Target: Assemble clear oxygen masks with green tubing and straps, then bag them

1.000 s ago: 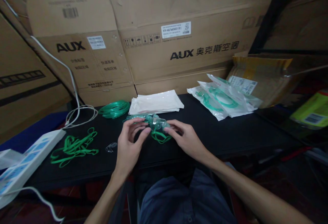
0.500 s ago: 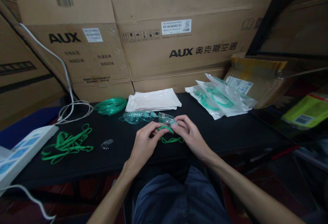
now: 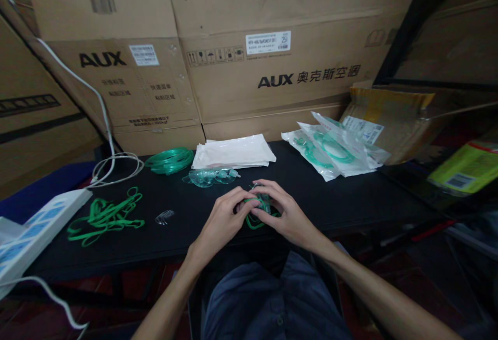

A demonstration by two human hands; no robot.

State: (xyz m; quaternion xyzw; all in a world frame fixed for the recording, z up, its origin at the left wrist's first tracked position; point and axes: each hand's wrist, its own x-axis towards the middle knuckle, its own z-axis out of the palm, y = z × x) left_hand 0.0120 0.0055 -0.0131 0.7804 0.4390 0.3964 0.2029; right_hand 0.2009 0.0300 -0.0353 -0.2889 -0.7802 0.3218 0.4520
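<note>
Both hands meet low over the black table. My left hand [image 3: 226,214] is closed, its fingertips pinching the green elastic strap [image 3: 253,222] at the edge of a clear greenish oxygen mask [image 3: 265,203]. Around the mask's other side curve the fingers of my right hand [image 3: 290,214], with the thumb toward my left fingertips. Most of the mask is hidden by the fingers, and a loop of strap hangs below it. Just behind the hands lie more clear green masks [image 3: 212,176]. Off to the left are a heap of green elastic straps [image 3: 107,216] and thin metal strips [image 3: 165,217].
Coiled green tubing [image 3: 170,161] and white pouches [image 3: 233,153] lie at the back of the table. Bagged mask sets [image 3: 330,145] rest at the right beside a taped parcel [image 3: 389,117]. A power strip [image 3: 42,231] sits at the left. Large cartons [image 3: 311,49] stand behind.
The mask has turned in my hands and come closer to me, away from the masks behind. My right fingers now reach over its top, and my fingertips are closer together.
</note>
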